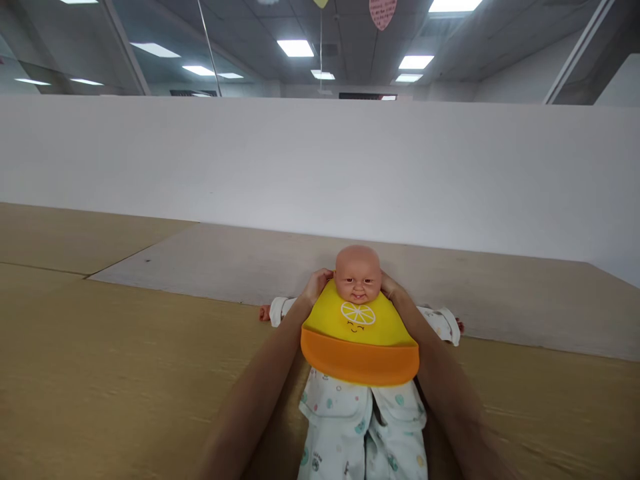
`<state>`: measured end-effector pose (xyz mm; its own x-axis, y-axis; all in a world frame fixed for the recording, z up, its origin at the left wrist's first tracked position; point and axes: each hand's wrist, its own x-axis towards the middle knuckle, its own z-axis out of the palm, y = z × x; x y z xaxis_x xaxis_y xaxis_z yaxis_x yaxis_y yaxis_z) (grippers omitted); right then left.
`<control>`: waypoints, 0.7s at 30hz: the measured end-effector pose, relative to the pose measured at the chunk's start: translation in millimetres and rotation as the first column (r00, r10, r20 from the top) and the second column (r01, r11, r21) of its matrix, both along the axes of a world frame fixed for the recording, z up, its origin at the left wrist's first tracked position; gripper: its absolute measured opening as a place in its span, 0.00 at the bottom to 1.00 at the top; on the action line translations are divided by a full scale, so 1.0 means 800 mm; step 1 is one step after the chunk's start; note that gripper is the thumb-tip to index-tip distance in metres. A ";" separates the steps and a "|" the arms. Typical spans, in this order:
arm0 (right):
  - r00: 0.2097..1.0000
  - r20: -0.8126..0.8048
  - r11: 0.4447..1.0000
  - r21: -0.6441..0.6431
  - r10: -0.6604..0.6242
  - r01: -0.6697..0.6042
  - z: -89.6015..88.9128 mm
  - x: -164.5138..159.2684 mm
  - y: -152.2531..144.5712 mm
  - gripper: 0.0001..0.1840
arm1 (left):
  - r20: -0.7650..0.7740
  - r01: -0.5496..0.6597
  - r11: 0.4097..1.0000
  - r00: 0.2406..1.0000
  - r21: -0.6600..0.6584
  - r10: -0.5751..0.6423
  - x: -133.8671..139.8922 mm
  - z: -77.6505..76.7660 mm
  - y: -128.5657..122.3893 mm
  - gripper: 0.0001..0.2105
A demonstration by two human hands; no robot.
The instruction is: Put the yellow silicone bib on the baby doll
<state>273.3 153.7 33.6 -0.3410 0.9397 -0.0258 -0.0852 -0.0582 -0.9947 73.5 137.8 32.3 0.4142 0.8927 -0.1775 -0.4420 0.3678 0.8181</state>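
A baby doll [358, 263] lies on its back in white printed clothes [340, 420], arms spread to both sides. Over its chest is a yellow bib [320, 312] with a white citrus slice, a smiling face and an orange pocket [360, 363] along the bottom. My left hand [317, 285] is closed at the bib's upper edge, on the left side of the doll's neck. On the opposite side, my right hand [389, 285] closes at the bib's neck edge. The fingertips of both hands and the bib's straps are hidden behind the doll's neck.
The doll lies across a tan surface [125, 373] and a paler grey panel [225, 260]. Behind them stands a low white wall [320, 167], with glass [250, 40] above it. A pink paper note [383, 13] shows on the glass.
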 end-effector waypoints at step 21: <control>0.984 0.168 0.993 0.107 -0.057 0.039 -0.008 0.009 0.017 0.18 | -0.365 -0.234 0.962 0.891 0.142 0.270 -0.008 -0.008 0.006 0.12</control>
